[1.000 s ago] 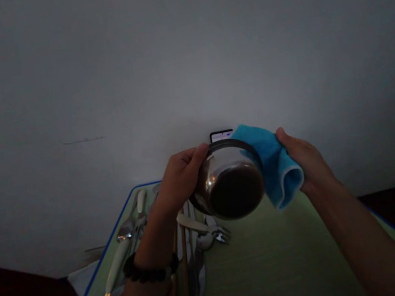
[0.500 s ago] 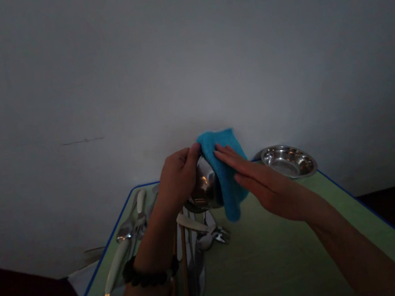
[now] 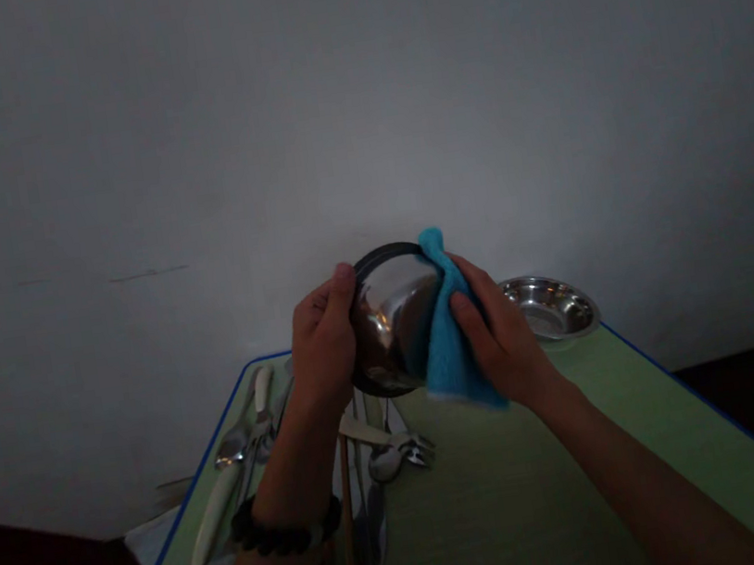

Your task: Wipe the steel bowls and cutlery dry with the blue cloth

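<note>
A shiny metal bowl (image 3: 396, 317) is held up above the table, tilted so that its rounded outside faces me. My left hand (image 3: 325, 341) grips the bowl's left rim, thumb on the near side. On the bowl's right edge, my right hand (image 3: 503, 330) pinches a blue cloth (image 3: 452, 347) around the rim, with the thumb on the near side. The cloth bunches at the top and hangs down below the hand. The inside of the bowl is turned away from view.
A second metal bowl (image 3: 553, 306) stands at the table's back right corner. Several spoons, forks and knives lie on the left, including a spoon (image 3: 232, 445) and a fork (image 3: 416, 450). The green table (image 3: 521, 505) has a blue edge and meets a grey wall (image 3: 354, 117).
My right hand has gone from lying flat on the cloth to pinching it around the bowl's right rim. The cloth has bunched up, and more of the bowl's outside shows.
</note>
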A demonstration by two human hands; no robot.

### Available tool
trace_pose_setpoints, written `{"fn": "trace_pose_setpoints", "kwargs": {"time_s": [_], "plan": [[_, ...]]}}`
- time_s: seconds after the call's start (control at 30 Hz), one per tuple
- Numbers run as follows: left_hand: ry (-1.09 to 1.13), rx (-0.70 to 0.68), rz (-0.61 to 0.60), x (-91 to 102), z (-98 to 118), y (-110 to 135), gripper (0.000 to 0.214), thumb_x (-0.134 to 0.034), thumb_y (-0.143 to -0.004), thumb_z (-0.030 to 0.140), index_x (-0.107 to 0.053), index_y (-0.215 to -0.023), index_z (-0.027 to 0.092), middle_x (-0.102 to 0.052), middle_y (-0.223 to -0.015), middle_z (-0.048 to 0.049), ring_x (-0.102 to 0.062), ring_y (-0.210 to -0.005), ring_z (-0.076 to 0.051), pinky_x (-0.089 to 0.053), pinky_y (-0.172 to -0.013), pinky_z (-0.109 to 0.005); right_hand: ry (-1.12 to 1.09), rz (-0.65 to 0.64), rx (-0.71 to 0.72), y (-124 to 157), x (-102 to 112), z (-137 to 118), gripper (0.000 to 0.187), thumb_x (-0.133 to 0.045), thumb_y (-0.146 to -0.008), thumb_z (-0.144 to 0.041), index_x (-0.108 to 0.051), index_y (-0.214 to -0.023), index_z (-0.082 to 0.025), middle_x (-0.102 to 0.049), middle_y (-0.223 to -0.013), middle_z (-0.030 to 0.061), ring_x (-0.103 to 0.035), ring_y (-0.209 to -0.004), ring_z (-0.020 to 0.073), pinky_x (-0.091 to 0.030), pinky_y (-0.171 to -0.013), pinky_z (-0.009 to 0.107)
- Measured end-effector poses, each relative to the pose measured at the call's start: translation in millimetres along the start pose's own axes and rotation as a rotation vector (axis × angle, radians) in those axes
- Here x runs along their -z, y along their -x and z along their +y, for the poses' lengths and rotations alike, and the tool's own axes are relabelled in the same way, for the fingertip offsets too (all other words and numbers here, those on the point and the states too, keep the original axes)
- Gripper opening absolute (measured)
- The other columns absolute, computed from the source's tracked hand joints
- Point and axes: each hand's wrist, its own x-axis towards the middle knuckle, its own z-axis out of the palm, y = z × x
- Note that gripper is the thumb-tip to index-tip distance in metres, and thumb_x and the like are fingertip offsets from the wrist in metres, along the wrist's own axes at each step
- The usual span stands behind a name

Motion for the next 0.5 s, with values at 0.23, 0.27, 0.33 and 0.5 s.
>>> {"fn": "trace_pose_setpoints", "kwargs": {"time_s": [0.23, 0.27, 0.33, 0.5], "plan": [[0.004, -0.112, 0.349, -24.3, -7, 11, 0.04, -0.043, -0.085, 0.045, -0.042, -0.053, 0.021, -0.042, -0.047, 0.0058, -0.04, -0.041, -0.008, -0.033, -0.04, -0.02, -0.073, -0.097, -0.438, 5, -21, -2, 0.056, -0.015, -0.092, -0.045, -0.027, -0.138, -0.015, -0.034, -0.142, 0.0115, -0.031, -0.131, 0.0181, -0.03, -0.105, 0.037], [0.009, -0.123, 0.355, -26.8, -10, 13, 0.04, -0.043, -0.085, 0.045, -0.041, -0.053, 0.021, -0.041, -0.047, 0.0059, -0.04, -0.041, -0.008, -0.033, -0.04, -0.02, -0.106, -0.109, -0.458, 7, -25, -3, 0.056, -0.014, -0.092, -0.045, -0.027, -0.138, -0.015, -0.034, -0.142, 0.0118, -0.031, -0.131, 0.0183, -0.03, -0.105, 0.037], [0.025, -0.136, 0.337, -30.3, -15, 16, 0.041, -0.041, -0.085, 0.048, -0.038, -0.053, 0.022, -0.039, -0.047, 0.0058, -0.039, -0.042, -0.009, -0.034, -0.041, -0.021, -0.18, -0.088, -0.494, 9, -30, -5, 0.057, -0.014, -0.091, -0.047, -0.027, -0.137, -0.016, -0.033, -0.143, 0.0126, -0.031, -0.131, 0.0194, -0.029, -0.105, 0.039], [-0.028, -0.125, 0.208, -35.5, -12, 23, 0.041, -0.036, -0.087, 0.05, -0.054, -0.064, 0.021, -0.054, -0.058, 0.002, -0.051, -0.055, -0.011, -0.041, -0.052, -0.022, -0.214, 0.094, -0.474, 13, -30, -12, 0.067, -0.021, -0.089, -0.053, -0.009, -0.142, -0.014, -0.021, -0.147, 0.0157, -0.022, -0.134, 0.0223, -0.025, -0.106, 0.044]]}}
